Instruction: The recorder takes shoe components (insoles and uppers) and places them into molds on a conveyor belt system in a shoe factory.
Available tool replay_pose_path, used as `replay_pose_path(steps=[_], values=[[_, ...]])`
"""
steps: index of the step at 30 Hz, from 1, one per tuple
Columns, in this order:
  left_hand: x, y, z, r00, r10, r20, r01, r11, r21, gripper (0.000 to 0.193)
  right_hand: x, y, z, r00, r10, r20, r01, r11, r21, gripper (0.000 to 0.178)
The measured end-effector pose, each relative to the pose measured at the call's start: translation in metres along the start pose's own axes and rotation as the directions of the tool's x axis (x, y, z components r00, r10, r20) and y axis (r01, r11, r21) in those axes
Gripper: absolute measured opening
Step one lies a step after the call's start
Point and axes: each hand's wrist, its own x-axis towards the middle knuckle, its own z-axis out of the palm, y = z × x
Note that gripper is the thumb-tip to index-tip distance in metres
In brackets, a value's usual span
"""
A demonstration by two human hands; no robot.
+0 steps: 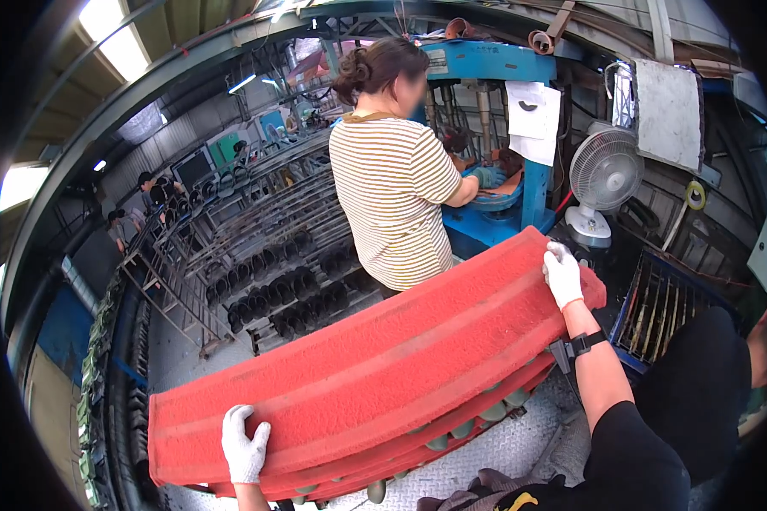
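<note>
A long, bowed red panel with a rough, felt-like top and raised lengthwise ribs stretches in front of me. My left hand, in a white knit glove, is at its near left part, fingers bent and thumb apart against the red surface. At the far right end, my right hand in a matching glove grips the panel, fingertips partly hidden. More red layers show under the near edge, with several dark green rounded pieces poking out below.
Just beyond the panel a person in a striped shirt works at a blue press. A standing fan is at the right, above a blue-framed rack. Metal racks with dark boot-like pieces fill the left. Another person's dark-clothed leg is close right.
</note>
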Motion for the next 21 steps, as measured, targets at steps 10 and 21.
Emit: replay_pose_path(steps=[10, 21], values=[[0.0, 0.006, -0.001, 1.0, 0.003, 0.001, -0.003, 1.0, 0.022, 0.041, 0.006, 0.005, -0.003, 1.0, 0.006, 0.003, -0.006, 1.0, 0.028, 0.035], [0.004, 0.009, -0.002, 1.0, -0.006, 0.009, 0.006, 1.0, -0.004, 0.039, 0.004, -0.006, -0.007, 0.998, 0.065, 0.02, -0.066, 0.994, 0.084, 0.035]])
